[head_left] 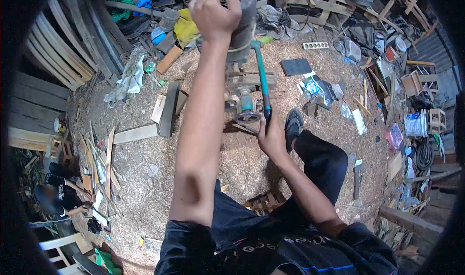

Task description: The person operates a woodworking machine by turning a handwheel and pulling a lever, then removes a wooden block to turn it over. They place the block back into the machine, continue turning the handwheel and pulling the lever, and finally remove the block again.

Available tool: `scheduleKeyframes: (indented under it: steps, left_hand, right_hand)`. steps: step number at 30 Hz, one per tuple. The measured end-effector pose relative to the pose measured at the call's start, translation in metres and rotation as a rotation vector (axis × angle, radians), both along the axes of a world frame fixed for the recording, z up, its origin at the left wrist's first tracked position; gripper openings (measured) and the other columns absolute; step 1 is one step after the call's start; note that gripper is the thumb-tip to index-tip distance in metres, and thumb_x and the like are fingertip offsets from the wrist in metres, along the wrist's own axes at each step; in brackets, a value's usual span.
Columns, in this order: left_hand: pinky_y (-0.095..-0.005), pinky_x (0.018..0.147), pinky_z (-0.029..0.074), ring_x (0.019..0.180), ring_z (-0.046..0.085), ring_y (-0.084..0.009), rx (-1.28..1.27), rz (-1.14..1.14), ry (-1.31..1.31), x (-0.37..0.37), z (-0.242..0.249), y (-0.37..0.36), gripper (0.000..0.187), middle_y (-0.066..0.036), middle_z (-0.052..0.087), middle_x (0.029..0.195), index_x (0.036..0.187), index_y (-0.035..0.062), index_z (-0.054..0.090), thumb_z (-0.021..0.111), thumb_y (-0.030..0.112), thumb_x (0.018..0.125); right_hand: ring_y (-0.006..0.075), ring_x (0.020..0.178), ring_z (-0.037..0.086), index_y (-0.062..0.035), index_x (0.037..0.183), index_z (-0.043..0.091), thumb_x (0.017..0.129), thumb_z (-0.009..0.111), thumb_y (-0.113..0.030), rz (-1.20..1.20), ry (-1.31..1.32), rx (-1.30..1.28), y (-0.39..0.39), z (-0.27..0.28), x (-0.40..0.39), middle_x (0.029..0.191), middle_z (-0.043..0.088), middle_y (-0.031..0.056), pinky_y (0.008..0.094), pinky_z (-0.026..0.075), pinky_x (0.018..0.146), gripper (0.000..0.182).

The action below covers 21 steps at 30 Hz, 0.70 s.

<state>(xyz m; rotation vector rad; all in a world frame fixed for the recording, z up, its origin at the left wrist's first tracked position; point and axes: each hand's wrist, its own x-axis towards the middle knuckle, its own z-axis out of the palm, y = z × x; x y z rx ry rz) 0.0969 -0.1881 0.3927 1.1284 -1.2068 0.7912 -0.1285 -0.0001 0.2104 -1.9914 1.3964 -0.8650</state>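
In the head view, my left hand (215, 14) is closed at the top of a large grey motor housing (246, 20) of a standing power tool. What its curled fingers grip there is partly hidden. My right hand (272, 138) wraps round the black lower grip of a green lever (262, 74), which slopes up to the machine. Left of that grip sits a dark handwheel (248, 117) with a green body (246, 100) behind it. Wooden pieces (252, 79) lie beneath the motor, partly covered by my forearm and the machine.
Wood shavings cover the ground. Boards (133, 133) lie left of my arm, and a power strip (315, 46) is beyond the lever. Another person (53, 197) is low at the left, near thin wood strips. A bucket (415, 124) and a pink container (394, 136) stand right.
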Motion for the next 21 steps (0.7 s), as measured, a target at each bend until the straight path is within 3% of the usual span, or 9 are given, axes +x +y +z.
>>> scheduleKeyframes:
  steps: [3, 10, 12, 13, 16, 18, 19, 20, 21]
  left_hand:
    - [-0.0406, 0.079, 0.046, 0.075, 0.064, -0.0333, 0.016, 0.030, -0.003, -0.003, -0.004, -0.001, 0.020, -0.011, 0.068, 0.076, 0.073, 0.0051, 0.068, 0.056, 0.021, 0.076]
    - [-0.0439, 0.078, 0.047, 0.073, 0.062, -0.0373, 0.001, 0.042, -0.019, -0.002, -0.018, 0.000, 0.022, -0.014, 0.065, 0.074, 0.073, 0.0038, 0.065, 0.054, 0.020, 0.081]
    - [-0.0436, 0.076, 0.047, 0.073, 0.062, -0.0370, 0.034, 0.013, -0.014, -0.003, -0.017, 0.002, 0.022, -0.014, 0.065, 0.073, 0.071, 0.0043, 0.065, 0.053, 0.019, 0.081]
    - [-0.0435, 0.075, 0.047, 0.072, 0.062, -0.0369, 0.057, 0.000, -0.007, -0.003, -0.020, 0.003, 0.022, -0.014, 0.065, 0.073, 0.070, 0.0046, 0.064, 0.053, 0.019, 0.081]
    - [-0.0428, 0.075, 0.048, 0.072, 0.062, -0.0360, 0.039, 0.028, -0.009, -0.004, -0.019, 0.002, 0.022, -0.013, 0.066, 0.073, 0.069, 0.0055, 0.064, 0.051, 0.019, 0.081]
    - [-0.0420, 0.077, 0.048, 0.075, 0.063, -0.0362, 0.039, 0.022, 0.006, -0.003, -0.014, 0.002, 0.022, -0.013, 0.067, 0.075, 0.072, 0.0050, 0.066, 0.052, 0.020, 0.081]
    - [-0.0416, 0.080, 0.047, 0.075, 0.063, -0.0348, 0.020, 0.033, 0.003, -0.002, -0.013, 0.002, 0.021, -0.012, 0.067, 0.074, 0.071, 0.0052, 0.066, 0.053, 0.020, 0.079]
    - [-0.0411, 0.083, 0.046, 0.075, 0.064, -0.0335, -0.003, 0.046, 0.002, -0.001, -0.011, -0.002, 0.019, -0.011, 0.067, 0.074, 0.070, 0.0053, 0.065, 0.055, 0.020, 0.078]
    - [-0.0406, 0.086, 0.045, 0.076, 0.064, -0.0322, -0.018, 0.054, 0.001, 0.000, -0.010, -0.004, 0.018, -0.011, 0.067, 0.073, 0.069, 0.0055, 0.065, 0.056, 0.020, 0.076]
  right_hand:
    - [0.0544, 0.101, 0.056, 0.0082, 0.146, 0.025, 0.095, 0.052, -0.013, -0.025, 0.003, 0.022, 0.008, -0.018, -0.002, 0.125, 0.048, 0.0394, 0.0557, 0.049, 0.085, 0.060]
    - [0.0554, 0.114, 0.051, 0.0065, 0.148, 0.023, 0.097, 0.050, -0.016, -0.097, 0.128, -0.083, 0.004, -0.156, 0.009, 0.134, 0.045, 0.0392, 0.0546, 0.045, 0.096, 0.062]
    - [0.0538, 0.107, 0.054, 0.0049, 0.150, 0.021, 0.096, 0.051, -0.015, -0.105, 0.146, -0.106, -0.005, -0.182, 0.013, 0.134, 0.044, 0.0382, 0.0540, 0.050, 0.082, 0.064]
    - [0.0530, 0.104, 0.055, 0.0041, 0.150, 0.021, 0.096, 0.051, -0.014, -0.107, 0.159, -0.110, -0.005, -0.180, 0.013, 0.134, 0.044, 0.0377, 0.0536, 0.052, 0.075, 0.065]
    - [0.0523, 0.109, 0.054, 0.0055, 0.150, 0.022, 0.097, 0.050, -0.013, -0.040, 0.048, 0.041, -0.002, -0.159, 0.008, 0.137, 0.042, 0.0385, 0.0527, 0.051, 0.084, 0.063]
    - [0.0512, 0.111, 0.054, 0.0069, 0.148, 0.025, 0.097, 0.049, -0.012, -0.035, 0.002, -0.096, -0.003, -0.130, 0.007, 0.133, 0.045, 0.0381, 0.0519, 0.047, 0.091, 0.059]
    - [0.0507, 0.112, 0.054, 0.0077, 0.147, 0.026, 0.098, 0.049, -0.012, -0.034, -0.020, -0.154, 0.004, -0.110, 0.004, 0.131, 0.047, 0.0378, 0.0516, 0.046, 0.095, 0.058]
    - [0.0535, 0.121, 0.047, 0.0091, 0.146, 0.027, 0.097, 0.052, -0.015, -0.022, -0.064, 0.015, 0.008, -0.075, 0.001, 0.131, 0.046, 0.0379, 0.0507, 0.038, 0.106, 0.059]
    - [0.0520, 0.121, 0.048, 0.0095, 0.142, 0.033, 0.097, 0.053, -0.015, -0.037, -0.065, 0.006, 0.011, -0.044, 0.000, 0.130, 0.047, 0.0371, 0.0501, 0.038, 0.106, 0.055]
